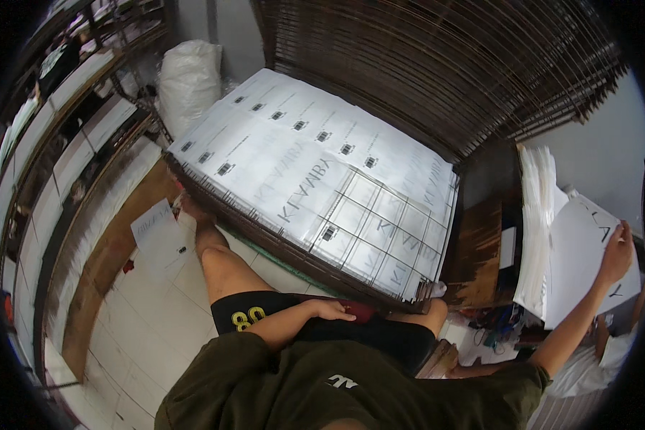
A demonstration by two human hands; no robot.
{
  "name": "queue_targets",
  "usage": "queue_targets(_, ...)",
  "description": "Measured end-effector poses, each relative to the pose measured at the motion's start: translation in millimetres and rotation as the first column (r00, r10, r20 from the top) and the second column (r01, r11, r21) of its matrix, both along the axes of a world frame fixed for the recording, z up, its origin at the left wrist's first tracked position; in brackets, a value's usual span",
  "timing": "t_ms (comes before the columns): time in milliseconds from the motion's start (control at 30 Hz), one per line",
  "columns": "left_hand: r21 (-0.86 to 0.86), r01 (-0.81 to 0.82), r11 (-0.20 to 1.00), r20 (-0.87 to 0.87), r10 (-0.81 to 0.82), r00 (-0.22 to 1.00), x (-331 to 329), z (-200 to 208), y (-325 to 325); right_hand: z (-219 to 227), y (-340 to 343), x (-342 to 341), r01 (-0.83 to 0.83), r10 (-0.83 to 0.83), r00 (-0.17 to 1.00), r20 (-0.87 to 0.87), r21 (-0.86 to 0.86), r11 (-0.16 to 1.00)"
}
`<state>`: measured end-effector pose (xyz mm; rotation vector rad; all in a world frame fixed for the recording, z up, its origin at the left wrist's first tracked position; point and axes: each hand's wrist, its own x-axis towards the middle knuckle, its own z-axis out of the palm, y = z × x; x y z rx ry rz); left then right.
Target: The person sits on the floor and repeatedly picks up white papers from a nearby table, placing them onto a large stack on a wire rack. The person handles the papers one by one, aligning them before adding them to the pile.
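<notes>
My right hand (620, 254) is out at the far right, its fingers closed on the edge of a white printed sheet (577, 251) with black lettering. That sheet stands tilted beside a thick stack of white sheets (536, 222). Across my lap lies my left hand (328, 310), fingers stretched out and holding nothing. In front of me is a low dark wire drying rack (441, 265). Overlapping white printed sheets (287, 172) cover most of its top; the wire grid shows through or between them at the near right.
Many raised rack trays (408, 64) lean up behind. Shelves (72, 150) with white material line the left side. One loose printed sheet (161, 233) lies by my left leg. A white plastic-wrapped bundle (190, 82) stands at the back left. Another person (588, 373) is partly visible at lower right.
</notes>
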<state>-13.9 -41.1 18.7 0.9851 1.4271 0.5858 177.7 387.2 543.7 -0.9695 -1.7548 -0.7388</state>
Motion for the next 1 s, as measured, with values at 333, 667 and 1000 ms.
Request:
queue_targets(333,-0.021,-0.041,0.999,-0.019,0.04,0.999,-3,16,-3,49,-34,-124,-0.761,0.807,0.485,-0.336,-0.617,0.201)
queue_targets(667,0.175,-0.216,0.961,0.046,0.211,0.976,1,-10,-10,-42,-247,-238,-0.284,0.906,0.133,-0.402,-0.891,-0.353)
queue_targets(1000,-0.096,-0.008,0.995,0.096,0.017,0.995,-10,23,-8,-56,-271,-278,-0.271,0.747,0.004,-0.665,-0.72,-0.639)
